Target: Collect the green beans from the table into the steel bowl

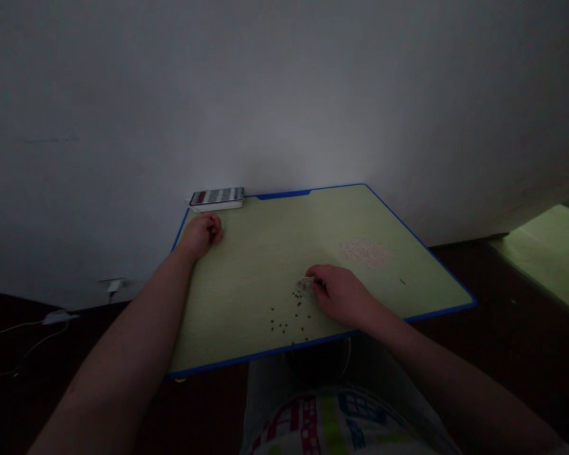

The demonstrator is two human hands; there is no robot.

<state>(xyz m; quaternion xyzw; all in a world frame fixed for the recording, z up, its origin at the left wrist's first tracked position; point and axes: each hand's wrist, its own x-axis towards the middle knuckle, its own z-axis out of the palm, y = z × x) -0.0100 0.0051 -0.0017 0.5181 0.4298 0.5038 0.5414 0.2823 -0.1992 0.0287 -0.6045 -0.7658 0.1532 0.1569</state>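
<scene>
My right hand (341, 292) is over the front middle of the table, thumb and fingers pinched on a small, clear or whitish object (306, 282) whose kind I cannot make out. Small dark seed-like bits (298, 304) lie scattered just below and left of those fingertips. Behind the right hand, toward the right side, spreads a thin heap of pale grains (367, 251). My left hand (201, 235) rests near the table's left edge with its fingers curled in, and nothing shows in it.
The pale green table (251, 253) has a blue rim and stands against a wall. A phone (217, 196) lies on a white box (218, 206) at the back left corner. One dark sliver (403, 280) lies at the right. Cables and a plug (117, 285) are left of the table.
</scene>
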